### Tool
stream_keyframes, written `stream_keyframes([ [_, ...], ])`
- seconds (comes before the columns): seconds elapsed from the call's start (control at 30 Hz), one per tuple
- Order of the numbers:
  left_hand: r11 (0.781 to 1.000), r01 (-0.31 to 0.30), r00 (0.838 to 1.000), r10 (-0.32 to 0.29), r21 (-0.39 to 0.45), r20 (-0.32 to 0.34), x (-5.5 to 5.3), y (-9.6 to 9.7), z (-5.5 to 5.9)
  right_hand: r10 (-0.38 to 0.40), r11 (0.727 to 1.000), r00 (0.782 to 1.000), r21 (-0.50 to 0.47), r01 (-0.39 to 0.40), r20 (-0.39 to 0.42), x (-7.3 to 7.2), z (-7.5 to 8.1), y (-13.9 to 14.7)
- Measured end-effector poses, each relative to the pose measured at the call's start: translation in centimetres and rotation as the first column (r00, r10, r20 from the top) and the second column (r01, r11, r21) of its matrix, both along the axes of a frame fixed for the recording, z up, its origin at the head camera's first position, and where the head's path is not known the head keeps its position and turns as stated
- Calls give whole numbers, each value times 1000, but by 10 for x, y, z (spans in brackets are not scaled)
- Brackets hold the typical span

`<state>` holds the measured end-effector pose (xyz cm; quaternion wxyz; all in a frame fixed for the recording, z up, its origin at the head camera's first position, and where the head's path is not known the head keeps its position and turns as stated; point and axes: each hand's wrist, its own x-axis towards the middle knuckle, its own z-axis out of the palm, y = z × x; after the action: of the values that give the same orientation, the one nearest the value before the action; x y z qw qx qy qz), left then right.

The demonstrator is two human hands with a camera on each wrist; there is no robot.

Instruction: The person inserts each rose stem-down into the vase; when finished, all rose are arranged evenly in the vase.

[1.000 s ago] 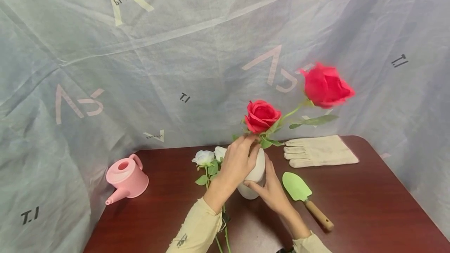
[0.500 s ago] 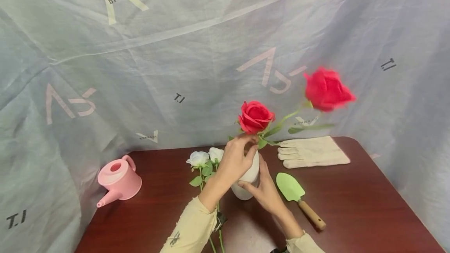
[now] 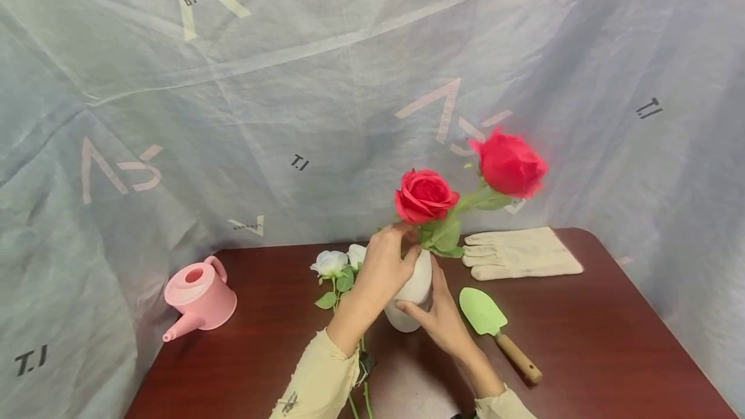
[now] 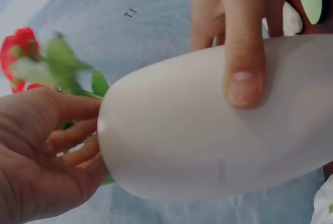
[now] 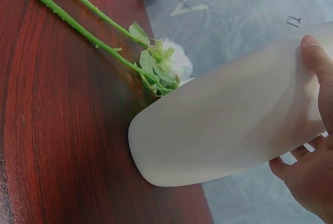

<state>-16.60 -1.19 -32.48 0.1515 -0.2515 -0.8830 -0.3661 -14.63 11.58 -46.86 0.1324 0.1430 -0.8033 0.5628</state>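
A white vase (image 3: 416,280) leans on the dark wooden table, its base down. My right hand (image 3: 447,319) grips its side, thumb on the near face and fingers behind; the right wrist view shows the lower vase (image 5: 218,135) on the wood. At the mouth, my left hand (image 3: 381,267) pinches a stem, fingers curled close to the rim and partly hidden. Two red roses rise there: one rose (image 3: 426,196) stands just above the left hand, the other rose (image 3: 511,163) spreads to the right, blurred. Green leaves (image 4: 61,62) show beyond the left fingers.
White roses (image 3: 330,264) lie on the table left of the vase, stems under the left forearm. A pink watering can (image 3: 200,296) stands far left. On the right lie a green trowel (image 3: 483,311) with a wooden handle and a cream glove (image 3: 524,253). Grey cloth hangs behind.
The right-hand red rose has swung left and down, closer to the other rose, its leaves turning with it. Both hands keep their places on the stem and vase.
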Motion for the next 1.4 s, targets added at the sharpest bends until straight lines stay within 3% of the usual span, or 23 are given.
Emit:
stream_keyframes([
  [0.27,976,-31,999,35,214,-17,19,-16,0,42,998,999,-54,-41,17,12,26,-4],
  [0.4,930,-85,995,101,358,-25,36,-35,-10,41,998,999,-51,-40,18,15,34,-5],
  [0.53,880,-191,980,193,435,40,49,-63,-34,31,998,1000,-54,-30,7,12,31,-4],
  [0.63,853,-331,943,290,403,160,54,-86,-62,16,999,1000,-43,-16,6,5,19,-2],
  [0.77,837,-485,859,402,253,316,61,-115,-106,17,999,1000,-34,-16,9,7,22,-3],
  [0.87,830,-542,795,454,134,401,66,-129,-135,28,999,999,-43,-27,22,14,33,-5],
  [1.0,814,-579,729,490,47,478,71,-134,-163,34,999,999,-35,-33,24,9,24,-4],
  [1.13,801,-598,699,505,27,506,70,-127,-178,35,999,999,-26,-34,17,0,9,-1],
  [1.27,825,-564,700,497,-30,513,66,-121,-188,41,999,999,-23,-41,21,-2,4,1],
  [1.4,839,-540,700,495,-72,514,61,-119,-191,40,999,999,-36,-39,34,2,11,-1],
])
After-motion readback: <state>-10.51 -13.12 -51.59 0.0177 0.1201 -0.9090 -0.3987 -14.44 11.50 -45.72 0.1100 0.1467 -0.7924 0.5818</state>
